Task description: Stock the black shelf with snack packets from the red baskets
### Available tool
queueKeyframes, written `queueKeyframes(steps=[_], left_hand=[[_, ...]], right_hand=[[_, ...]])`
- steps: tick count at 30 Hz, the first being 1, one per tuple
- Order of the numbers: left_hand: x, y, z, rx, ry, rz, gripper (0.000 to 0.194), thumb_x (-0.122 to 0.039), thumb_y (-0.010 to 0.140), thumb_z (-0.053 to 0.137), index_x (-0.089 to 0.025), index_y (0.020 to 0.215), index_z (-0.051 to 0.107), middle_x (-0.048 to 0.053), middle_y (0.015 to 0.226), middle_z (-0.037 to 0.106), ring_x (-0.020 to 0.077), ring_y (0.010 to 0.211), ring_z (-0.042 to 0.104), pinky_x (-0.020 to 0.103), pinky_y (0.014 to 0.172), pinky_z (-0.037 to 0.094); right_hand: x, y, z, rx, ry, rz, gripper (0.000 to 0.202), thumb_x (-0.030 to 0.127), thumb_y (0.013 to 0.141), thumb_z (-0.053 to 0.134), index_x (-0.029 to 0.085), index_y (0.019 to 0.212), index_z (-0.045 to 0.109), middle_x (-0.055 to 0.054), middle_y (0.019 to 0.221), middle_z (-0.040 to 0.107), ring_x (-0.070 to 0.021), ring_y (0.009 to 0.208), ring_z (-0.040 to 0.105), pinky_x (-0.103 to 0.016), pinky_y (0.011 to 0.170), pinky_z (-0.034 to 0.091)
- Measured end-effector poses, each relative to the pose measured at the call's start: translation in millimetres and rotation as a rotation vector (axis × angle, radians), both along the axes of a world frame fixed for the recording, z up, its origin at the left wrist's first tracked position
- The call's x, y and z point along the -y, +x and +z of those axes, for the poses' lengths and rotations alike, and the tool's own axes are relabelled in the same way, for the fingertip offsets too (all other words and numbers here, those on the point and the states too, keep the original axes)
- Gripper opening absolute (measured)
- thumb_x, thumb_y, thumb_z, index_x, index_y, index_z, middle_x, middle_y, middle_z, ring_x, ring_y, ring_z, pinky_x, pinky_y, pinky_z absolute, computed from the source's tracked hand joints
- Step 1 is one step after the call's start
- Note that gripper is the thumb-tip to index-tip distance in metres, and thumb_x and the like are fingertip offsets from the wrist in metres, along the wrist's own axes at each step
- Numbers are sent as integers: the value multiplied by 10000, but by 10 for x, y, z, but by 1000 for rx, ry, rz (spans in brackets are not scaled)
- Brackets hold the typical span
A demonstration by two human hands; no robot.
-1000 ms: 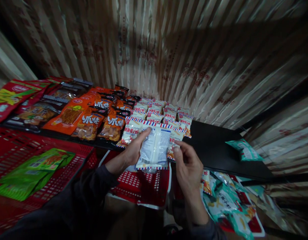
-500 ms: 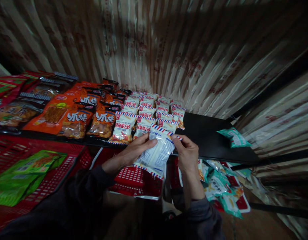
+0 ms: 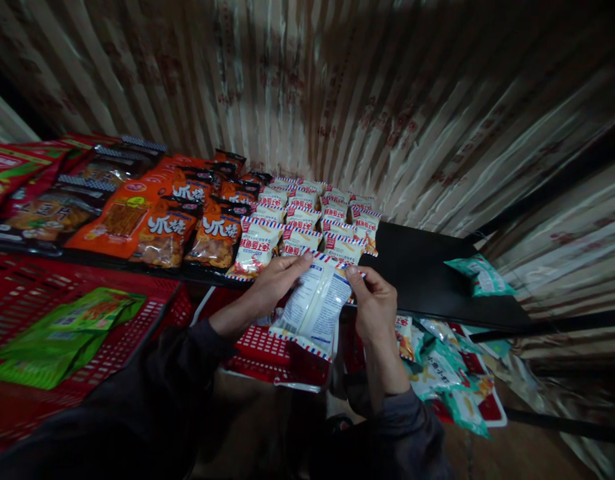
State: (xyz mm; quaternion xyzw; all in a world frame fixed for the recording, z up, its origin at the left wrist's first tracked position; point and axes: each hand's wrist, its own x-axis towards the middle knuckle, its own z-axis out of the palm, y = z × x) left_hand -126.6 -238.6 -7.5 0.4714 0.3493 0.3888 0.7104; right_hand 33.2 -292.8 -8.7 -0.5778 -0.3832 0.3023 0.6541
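Two bare hands hold one white plastic snack packet with red-and-blue striped ends (image 3: 314, 307), its back, covered in small blue print, turned up toward the head camera. The left hand (image 3: 272, 290) has its fingers clamped on the upper left part, thumb lying on the near face; how its other fingers sit behind cannot be told. The right hand (image 3: 376, 303) has thumb and forefinger pinched together on the upper right corner. The packet tilts, lower end toward the person, just in front of a long black shelf (image 3: 412, 273) and above a red perforated plastic basket with a pale rim (image 3: 260, 350).

On the shelf, directly beyond the hands, several rows of matching white packets with red lettering (image 3: 257, 245) lean close together, faces forward. To their left stand orange-and-black packets with clear lower windows (image 3: 167, 233), then a flat orange packet (image 3: 118, 217), black packets with checked tops (image 3: 52, 213) and red packets (image 3: 10, 170) at the far left. One teal packet (image 3: 482, 275) lies alone near the shelf's right end.

Below, a larger red basket on the left (image 3: 162, 307) holds bright green packets (image 3: 67, 327); at lower right, teal-and-white packets (image 3: 440, 363) heap in another red basket (image 3: 497, 403).
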Motion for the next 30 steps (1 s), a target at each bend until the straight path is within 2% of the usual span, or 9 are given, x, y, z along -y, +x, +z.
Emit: queueKeyframes(steps=[5,8,12,15,20,23,26,28,30], left_hand=[[-15,-35,-36,36,6,-129,305,-479,756,729,-182,830,744,66,846,729,195,777,657,269,657,512],[-3,-55,-12,18,-19,-266,326,-460,749,745,-156,866,747,107,919,729,227,838,680,310,675,556],[8,-39,-2,12,9,-380,320,-401,697,798,-140,870,734,113,883,741,214,777,707,296,645,575],[5,-8,-36,38,2,-401,293,-352,706,794,-143,897,723,104,821,751,201,703,719,259,595,564],[-2,4,-51,28,8,-422,263,-301,737,770,-147,943,717,98,817,757,194,707,727,235,584,565],[-4,-1,-35,29,2,-383,222,-284,739,763,-151,912,723,89,812,757,177,704,715,228,587,562],[-20,2,-22,50,-37,-275,240,-251,737,766,-145,945,713,91,870,759,175,742,718,221,598,564],[-38,11,-14,69,-62,-180,260,-230,733,769,-147,970,701,91,913,757,173,757,720,214,597,565],[-55,25,-9,81,-78,-100,280,-224,728,770,-153,988,693,92,943,755,178,770,723,220,604,570]], right_hand=[[-71,191,-35,-88,60,-192,358,497,649,774,158,719,680,65,524,537,-66,466,402,-208,454,321],[-106,336,-44,-168,86,-246,369,487,603,807,156,689,667,76,502,515,-55,451,381,-204,444,298],[-132,455,-61,-261,99,-285,374,457,535,843,159,659,654,85,486,515,-45,426,381,-195,418,298],[-144,494,-80,-281,81,-297,379,456,518,849,165,641,639,95,468,497,-43,407,392,-193,404,322],[-163,524,-110,-290,48,-302,380,450,521,844,166,674,642,98,484,502,-36,396,384,-188,386,311],[-170,511,-111,-278,100,-264,375,470,585,813,175,743,643,91,535,527,-40,432,427,-179,421,340],[-156,463,-88,-226,153,-211,421,483,663,769,207,953,639,49,738,634,-70,582,571,-195,533,445],[-125,407,-62,-130,136,-175,462,482,707,741,224,1068,613,13,882,665,-100,687,628,-222,589,487],[-76,330,-29,68,129,-134,432,460,757,712,221,1103,614,-18,948,670,-130,766,649,-256,637,515]])
